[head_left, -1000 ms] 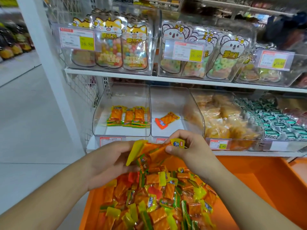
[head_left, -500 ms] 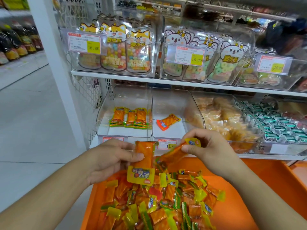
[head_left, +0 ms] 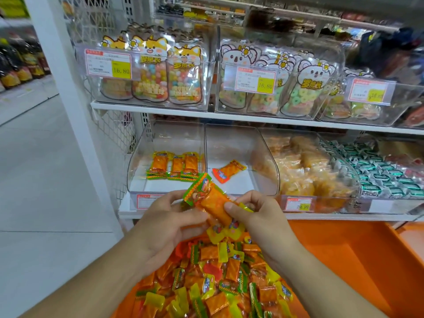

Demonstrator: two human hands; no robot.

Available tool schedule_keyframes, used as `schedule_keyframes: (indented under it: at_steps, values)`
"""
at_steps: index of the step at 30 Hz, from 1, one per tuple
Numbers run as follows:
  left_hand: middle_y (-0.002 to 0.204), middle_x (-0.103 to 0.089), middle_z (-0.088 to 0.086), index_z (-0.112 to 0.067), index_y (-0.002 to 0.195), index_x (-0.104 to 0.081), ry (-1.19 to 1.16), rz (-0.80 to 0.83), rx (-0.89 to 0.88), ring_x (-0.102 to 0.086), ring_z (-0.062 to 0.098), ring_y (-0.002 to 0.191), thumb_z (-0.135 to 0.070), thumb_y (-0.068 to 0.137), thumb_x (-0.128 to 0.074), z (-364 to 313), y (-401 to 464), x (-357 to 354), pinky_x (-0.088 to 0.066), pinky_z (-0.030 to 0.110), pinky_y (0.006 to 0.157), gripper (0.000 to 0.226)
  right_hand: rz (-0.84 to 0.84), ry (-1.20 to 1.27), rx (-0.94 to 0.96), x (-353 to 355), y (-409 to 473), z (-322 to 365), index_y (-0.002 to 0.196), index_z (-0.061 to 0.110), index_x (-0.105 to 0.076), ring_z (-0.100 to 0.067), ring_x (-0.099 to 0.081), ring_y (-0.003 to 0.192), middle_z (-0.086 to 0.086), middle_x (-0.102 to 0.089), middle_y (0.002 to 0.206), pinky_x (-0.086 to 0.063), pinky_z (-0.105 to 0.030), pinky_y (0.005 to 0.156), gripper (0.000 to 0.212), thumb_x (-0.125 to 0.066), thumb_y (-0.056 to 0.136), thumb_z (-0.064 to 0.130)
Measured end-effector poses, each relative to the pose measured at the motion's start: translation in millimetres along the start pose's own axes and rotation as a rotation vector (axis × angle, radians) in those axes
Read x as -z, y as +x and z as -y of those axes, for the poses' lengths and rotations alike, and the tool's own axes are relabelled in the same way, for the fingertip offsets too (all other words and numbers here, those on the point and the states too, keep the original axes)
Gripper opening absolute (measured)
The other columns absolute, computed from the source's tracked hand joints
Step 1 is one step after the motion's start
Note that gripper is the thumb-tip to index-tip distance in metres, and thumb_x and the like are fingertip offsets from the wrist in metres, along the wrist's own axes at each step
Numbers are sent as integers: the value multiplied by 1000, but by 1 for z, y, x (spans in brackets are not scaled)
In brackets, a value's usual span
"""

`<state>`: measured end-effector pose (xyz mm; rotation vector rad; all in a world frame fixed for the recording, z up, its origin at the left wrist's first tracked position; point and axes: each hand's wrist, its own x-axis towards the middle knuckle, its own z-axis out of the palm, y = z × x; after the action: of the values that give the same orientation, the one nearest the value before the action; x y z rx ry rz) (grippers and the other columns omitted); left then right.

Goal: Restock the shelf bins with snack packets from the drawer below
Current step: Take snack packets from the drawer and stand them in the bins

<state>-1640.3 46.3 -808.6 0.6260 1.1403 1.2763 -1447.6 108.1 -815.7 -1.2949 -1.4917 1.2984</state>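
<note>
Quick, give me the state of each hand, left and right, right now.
Left hand: closed on snack packets held above the drawer.
Right hand: fingers closed, pinching the same packets.

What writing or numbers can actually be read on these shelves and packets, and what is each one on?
"16.80": yellow patch of the left upper price tag.
"16.80": middle upper price tag.
"29.90": lower price tag, faint.
Right upper price tag: number too blurred.
Candy bags: bold yellow characters, not legible to me.
Packets in the hands, the drawer pile, fine print on tags: too small.
</note>
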Motion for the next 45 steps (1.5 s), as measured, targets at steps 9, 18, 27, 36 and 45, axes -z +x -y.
schedule_keyframes:
  at_steps: [9, 18, 27, 36, 45]
  values:
    - [113, -74, 24, 1, 116, -70, -64, -90, -98, -74, 39, 102, -1, 89, -70, 3, 2, -2, -65, 45, 76, 27, 86, 58, -91, -12, -6, 6, 107, 14, -63, -21, -75, 83, -5, -74, 95, -61, -36, 68, 34, -86, 84, 26]
    - [111, -76, 20, -6, 119, -69, 127, -58, -107, -74, 36, 98, -11, 68, -84, -4, -1, 6, -59, 47, 93, 53, 74, 223, -31, 0, 2, 7, 93, 17, -72, -27, -68, 72, -18, -68, 81, -56, -46, 68, 20, -87, 83, 24]
    - [107, -77, 14, -16, 103, -81, 622, 283, 90, -73, 31, 103, -46, 80, -84, -28, -5, 16, -55, 43, 98, 38, 336, -51, 128, 23, 4, 21, 97, 24, -75, -35, -67, 64, -10, -70, 73, -61, -59, 64, 18, -86, 84, 19]
    - [105, -80, -4, -26, 105, -80, 742, 204, -74, -73, 13, 105, -38, 89, -78, -11, -6, 12, -50, 50, 107, 19, 268, 173, 56, 14, 2, 15, 117, 4, -65, -34, -71, 77, -19, -77, 96, -59, -44, 75, 30, -75, 92, 17]
    - [114, -76, -4, -39, 116, -73, 741, 221, -150, -74, 14, 105, -13, 86, -83, 0, -8, 7, -59, 44, 96, 41, 220, 217, -22, 4, 3, 7, 114, 2, -66, -34, -67, 74, -33, -71, 96, -59, -46, 67, 36, -81, 85, 18]
